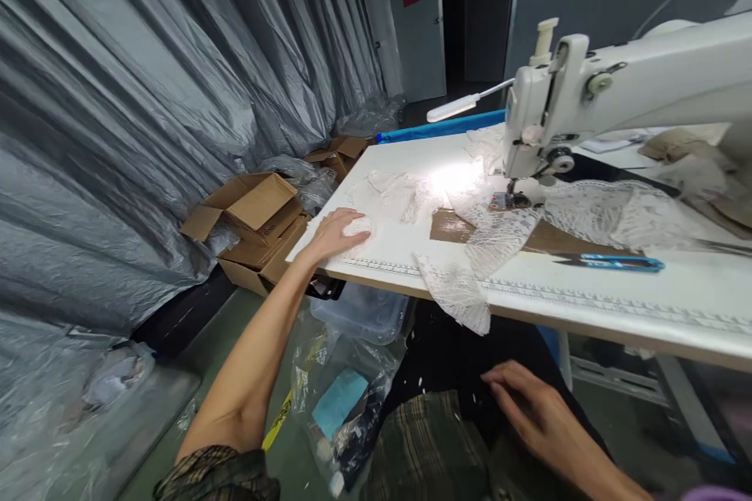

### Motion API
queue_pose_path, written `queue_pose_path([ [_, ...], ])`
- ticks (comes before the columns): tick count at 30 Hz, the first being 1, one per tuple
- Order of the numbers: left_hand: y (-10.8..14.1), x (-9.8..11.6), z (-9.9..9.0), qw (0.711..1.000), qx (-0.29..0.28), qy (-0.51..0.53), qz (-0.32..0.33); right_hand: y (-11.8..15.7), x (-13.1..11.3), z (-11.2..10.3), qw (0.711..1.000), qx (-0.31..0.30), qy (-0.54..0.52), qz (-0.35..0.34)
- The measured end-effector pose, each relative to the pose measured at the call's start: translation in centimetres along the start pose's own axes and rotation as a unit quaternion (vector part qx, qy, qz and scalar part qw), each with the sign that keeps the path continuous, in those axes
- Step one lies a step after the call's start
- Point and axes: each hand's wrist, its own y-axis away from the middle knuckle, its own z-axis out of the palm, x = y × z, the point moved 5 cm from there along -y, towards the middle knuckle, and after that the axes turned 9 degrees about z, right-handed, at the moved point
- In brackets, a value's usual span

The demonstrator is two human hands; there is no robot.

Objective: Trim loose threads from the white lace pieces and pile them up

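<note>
My left hand [336, 235] rests on the left end of the white sewing table [393, 243], thumb and fingers apart, over a small white lace piece [358, 228]. My right hand [532, 403] hangs above my lap, loosely curved, with nothing visible in it. A sewing machine [529, 117] stands at the right. White lace [505, 233] lies under its presser foot [512, 196] and spreads to both sides. One lace end [455, 293] drapes over the table's front edge. Blue thread snips [616, 261] lie right of the needle.
A printed ruler strip [546, 293] runs along the front edge. Cardboard boxes [258, 211] and a silver curtain [176, 94] are at the left. Below the table sit a clear plastic bin [361, 313] and a plastic bag [346, 383]. A lit lamp [452, 108] hangs beside the machine head.
</note>
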Motion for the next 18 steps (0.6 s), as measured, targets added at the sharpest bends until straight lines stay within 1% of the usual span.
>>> queue_pose_path([
  [1, 0.0, -0.1, -0.3, 1.000, 0.021, 0.000, 0.012, 0.5, -1.8, -1.9, 0.998, 0.026, 0.003, -0.052],
  [2, 0.1, -0.1, -0.6, 0.998, 0.053, -0.005, 0.024, 0.9, -3.3, -4.1, 0.992, 0.076, 0.011, -0.099],
  [3, 0.2, 0.3, -0.9, 0.994, 0.096, -0.017, 0.038, 1.3, -4.5, -6.5, 0.980, 0.142, 0.027, -0.138],
  [4, 0.5, 1.0, -1.2, 0.986, 0.157, -0.031, 0.056, 1.4, -5.4, -8.8, 0.963, 0.207, 0.056, -0.164],
  [6, 1.6, 3.4, -1.3, 0.962, 0.252, -0.050, 0.098, 1.0, -6.1, -12.6, 0.924, 0.306, 0.148, -0.174],
  [7, 2.4, 4.9, -1.0, 0.949, 0.290, -0.055, 0.112, 0.5, -6.0, -14.2, 0.907, 0.341, 0.191, -0.159],
  [8, 3.3, 6.6, -0.5, 0.939, 0.313, -0.054, 0.128, -0.1, -5.8, -15.3, 0.897, 0.348, 0.224, -0.153],
  [9, 4.3, 8.5, 0.3, 0.935, 0.320, -0.044, 0.148, -0.8, -5.5, -16.2, 0.892, 0.348, 0.247, -0.148],
  [10, 5.1, 10.3, 1.3, 0.933, 0.313, -0.029, 0.174, -1.6, -5.1, -16.7, 0.889, 0.343, 0.268, -0.140],
  [11, 6.0, 12.2, 2.3, 0.930, 0.304, -0.017, 0.207, -2.3, -4.7, -17.0, 0.889, 0.334, 0.285, -0.132],
  [13, 7.1, 15.3, 4.1, 0.923, 0.285, -0.015, 0.260, -3.5, -4.1, -16.9, 0.889, 0.302, 0.324, -0.114],
  [14, 7.3, 16.5, 4.7, 0.924, 0.272, -0.015, 0.269, -4.0, -3.9, -16.7, 0.888, 0.287, 0.344, -0.105],
  [15, 7.1, 17.3, 5.2, 0.930, 0.256, -0.010, 0.263, -4.3, -3.8, -16.5, 0.884, 0.273, 0.365, -0.098],
  [16, 6.5, 17.9, 5.5, 0.939, 0.237, -0.001, 0.250, -4.5, -3.8, -16.4, 0.880, 0.265, 0.384, -0.092],
  [18, 4.9, 18.5, 5.9, 0.957, 0.178, 0.027, 0.229, -4.7, -4.0, -16.4, 0.870, 0.258, 0.413, -0.082],
])
